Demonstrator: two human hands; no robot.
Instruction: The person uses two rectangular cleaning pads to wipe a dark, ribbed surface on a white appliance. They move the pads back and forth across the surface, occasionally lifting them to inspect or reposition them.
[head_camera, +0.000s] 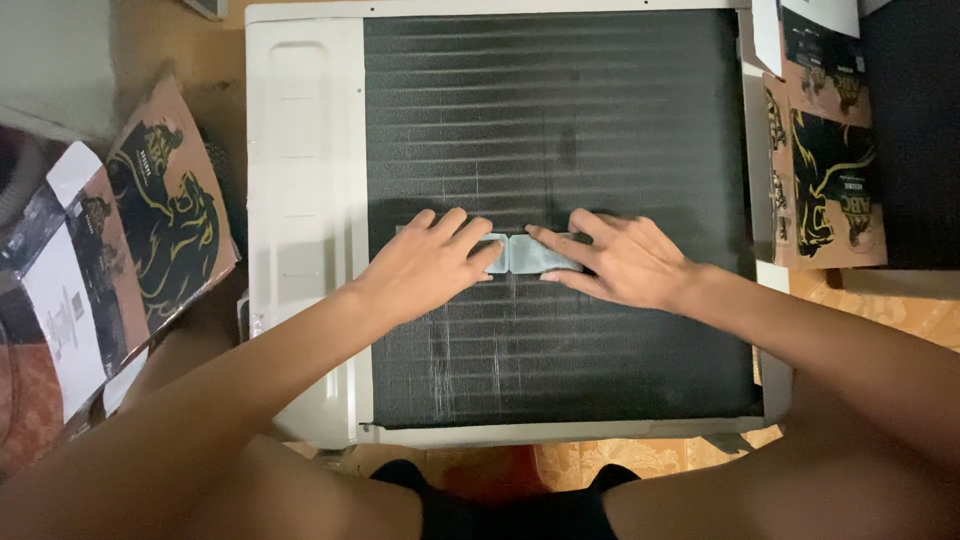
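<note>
Both hands flat on pale strip, lengthwise left-right.

Single view — head-worn camera, looking almost straight down from above wearer's lap. Close range: both forearms enter from bottom corners, left hand and right hand near frame centre. Dark finned panel of white unit fills frame beyond and beneath hands — flattened cartons at far left and right edges. No second view.
</note>
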